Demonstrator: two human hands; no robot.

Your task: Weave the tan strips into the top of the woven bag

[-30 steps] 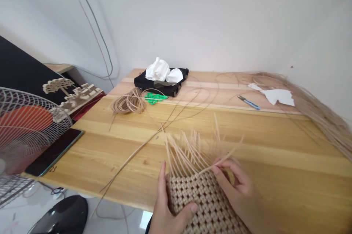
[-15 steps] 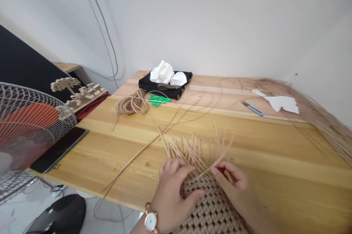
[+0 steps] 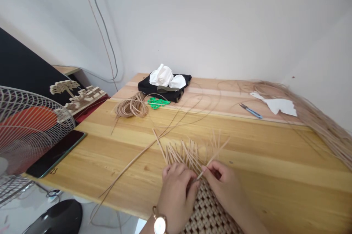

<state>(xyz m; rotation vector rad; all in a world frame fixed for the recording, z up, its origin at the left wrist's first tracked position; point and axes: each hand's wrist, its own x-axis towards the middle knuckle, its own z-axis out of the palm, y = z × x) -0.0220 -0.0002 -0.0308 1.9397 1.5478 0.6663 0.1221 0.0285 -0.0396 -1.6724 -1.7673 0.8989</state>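
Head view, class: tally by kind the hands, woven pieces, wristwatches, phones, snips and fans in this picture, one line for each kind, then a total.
Left hand and right hand: 2
Woven piece: 1
Wristwatch: 1
Phone: 1
Snips: 1
Fan: 1
Total: 7

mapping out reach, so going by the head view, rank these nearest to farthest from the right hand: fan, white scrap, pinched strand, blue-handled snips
From the right hand:
1. pinched strand: in its grip
2. blue-handled snips: ahead, slightly right
3. white scrap: just right of the snips
4. fan: far left
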